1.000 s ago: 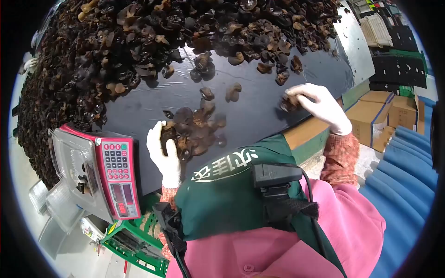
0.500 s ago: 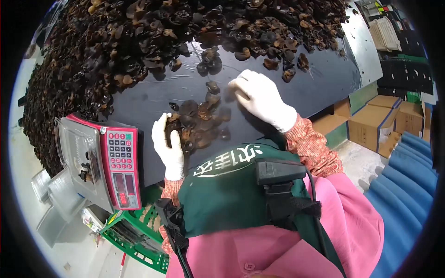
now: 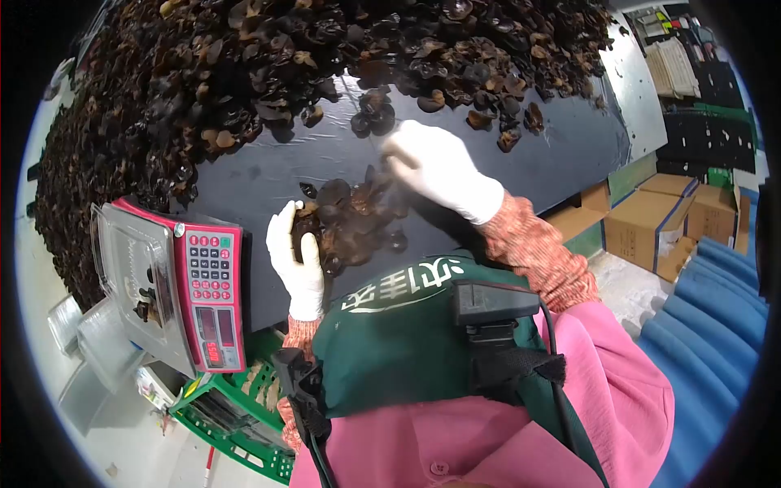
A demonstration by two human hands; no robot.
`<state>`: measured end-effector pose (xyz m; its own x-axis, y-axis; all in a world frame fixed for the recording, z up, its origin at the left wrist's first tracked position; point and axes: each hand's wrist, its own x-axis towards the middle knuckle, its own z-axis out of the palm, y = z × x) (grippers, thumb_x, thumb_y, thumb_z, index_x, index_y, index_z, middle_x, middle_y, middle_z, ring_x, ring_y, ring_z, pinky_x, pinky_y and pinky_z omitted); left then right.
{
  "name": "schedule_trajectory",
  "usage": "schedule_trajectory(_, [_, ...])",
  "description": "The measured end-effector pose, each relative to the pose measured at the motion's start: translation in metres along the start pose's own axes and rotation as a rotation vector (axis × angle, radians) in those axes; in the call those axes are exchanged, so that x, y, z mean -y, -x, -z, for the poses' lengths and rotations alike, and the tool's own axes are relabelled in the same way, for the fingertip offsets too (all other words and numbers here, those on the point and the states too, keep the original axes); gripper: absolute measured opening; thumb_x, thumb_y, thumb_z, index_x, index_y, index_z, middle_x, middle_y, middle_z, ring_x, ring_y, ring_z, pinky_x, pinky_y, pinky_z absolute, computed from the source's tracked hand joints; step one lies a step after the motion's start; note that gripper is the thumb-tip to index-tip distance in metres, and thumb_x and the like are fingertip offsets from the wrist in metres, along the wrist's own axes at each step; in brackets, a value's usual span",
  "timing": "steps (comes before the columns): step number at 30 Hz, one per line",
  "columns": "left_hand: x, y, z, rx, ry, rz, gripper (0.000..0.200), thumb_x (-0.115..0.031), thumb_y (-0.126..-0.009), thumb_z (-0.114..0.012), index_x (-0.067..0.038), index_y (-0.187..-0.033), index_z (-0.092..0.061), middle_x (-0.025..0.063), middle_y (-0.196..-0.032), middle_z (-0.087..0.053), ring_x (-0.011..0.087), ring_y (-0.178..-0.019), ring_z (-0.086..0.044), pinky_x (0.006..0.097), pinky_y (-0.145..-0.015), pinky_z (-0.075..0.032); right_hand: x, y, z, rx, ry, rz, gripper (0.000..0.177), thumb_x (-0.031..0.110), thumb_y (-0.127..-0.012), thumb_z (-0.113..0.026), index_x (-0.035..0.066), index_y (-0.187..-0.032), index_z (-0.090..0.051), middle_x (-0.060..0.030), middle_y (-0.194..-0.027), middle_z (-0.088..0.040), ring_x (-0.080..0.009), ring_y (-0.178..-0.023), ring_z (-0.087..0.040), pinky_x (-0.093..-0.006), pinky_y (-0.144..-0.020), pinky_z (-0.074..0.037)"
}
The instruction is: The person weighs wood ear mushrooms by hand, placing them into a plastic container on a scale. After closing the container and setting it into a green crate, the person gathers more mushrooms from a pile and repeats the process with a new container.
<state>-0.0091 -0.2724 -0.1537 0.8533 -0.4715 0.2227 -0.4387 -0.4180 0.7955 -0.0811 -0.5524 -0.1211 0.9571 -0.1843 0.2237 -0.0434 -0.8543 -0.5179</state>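
Observation:
My left hand (image 3: 299, 264), in a white glove, curves its fingers and thumb around brown-black wood ear mushrooms (image 3: 306, 226) at the left side of a small pile. The loose pile of wood ear mushrooms (image 3: 354, 220) lies on the dark tabletop (image 3: 244, 183) between my hands; part of it is smeared by motion. My right hand (image 3: 435, 167), also white-gloved, is above the tabletop at the pile's upper right. Its fingers bend inward, but blur hides the tips and whatever they may hold. A small cluster of wood ears (image 3: 374, 112) sits just beyond it.
A large heap of wood ears (image 3: 244, 73) covers the far and left parts of the table. At left stands a red digital scale (image 3: 213, 285) with dark bits on its tray. A green crate (image 3: 236, 423) is below; cardboard boxes (image 3: 643, 220) stand at right.
My right hand has shifted left and slightly closer to the pile. My left hand stays almost where it was, around the mushrooms. The scale's red display reads differently.

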Motion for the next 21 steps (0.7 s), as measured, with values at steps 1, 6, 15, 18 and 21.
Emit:
schedule_trajectory(1, [0.0,0.0,0.001,0.002,-0.007,-0.004,0.044,-0.02,-0.097,-0.061,-0.002,-0.137,-0.063,0.0136,-0.13,-0.069,0.0365,-0.125,-0.058,0.0476,-0.117,-0.037,-0.001,0.006,0.018,0.027,0.006,-0.024,0.014,0.014,-0.085,-0.067,0.01,-0.098,-0.067,-0.0085,-0.089,-0.061,-0.0311,-0.084,-0.065,-0.0428,-0.074,-0.054])
schedule_trajectory(6, [0.0,-0.003,0.004,0.018,-0.021,-0.021,0.045,-0.02,-0.096,-0.061,-0.003,-0.137,-0.062,0.0133,-0.13,-0.068,0.0363,-0.125,-0.058,0.0479,-0.117,-0.036,-0.02,0.054,0.135,0.331,0.427,-0.108,0.013,0.018,-0.083,-0.074,0.011,-0.094,-0.07,-0.0067,-0.089,-0.065,-0.0291,-0.084,-0.066,-0.04,-0.074,-0.053])
schedule_trajectory(15, [-0.001,0.001,0.003,0.049,-0.041,0.033,0.047,-0.015,-0.093,-0.062,-0.004,-0.139,-0.062,0.0129,-0.134,-0.066,0.0353,-0.13,-0.054,0.0484,-0.12,-0.033,0.007,-0.023,0.032,-0.179,0.262,0.088,0.036,0.016,-0.087,-0.071,0.008,-0.122,-0.068,-0.0105,-0.111,-0.068,-0.0286,-0.094,-0.069,-0.04,-0.081,-0.056])
schedule_trajectory(18, [-0.002,0.001,0.003,0.028,-0.03,0.005,0.047,-0.018,-0.093,-0.063,-0.005,-0.138,-0.062,0.012,-0.133,-0.067,0.0348,-0.127,-0.056,0.0473,-0.119,-0.034,-0.017,-0.047,-0.011,-0.19,0.25,0.151,0.034,0.014,-0.088,-0.069,0.008,-0.122,-0.069,-0.0119,-0.114,-0.069,-0.0294,-0.094,-0.069,-0.0392,-0.081,-0.056])
schedule_trajectory(21, [0.0,-0.001,0.003,0.013,-0.016,0.007,0.047,-0.017,-0.093,-0.063,-0.005,-0.138,-0.062,0.0119,-0.132,-0.067,0.0348,-0.127,-0.056,0.0474,-0.119,-0.034,-0.022,-0.05,-0.002,-0.208,-0.244,-0.162,0.019,0.009,-0.093,-0.063,0.004,-0.109,-0.074,-0.0129,-0.1,-0.074,-0.0273,-0.086,-0.072,-0.037,-0.078,-0.057])
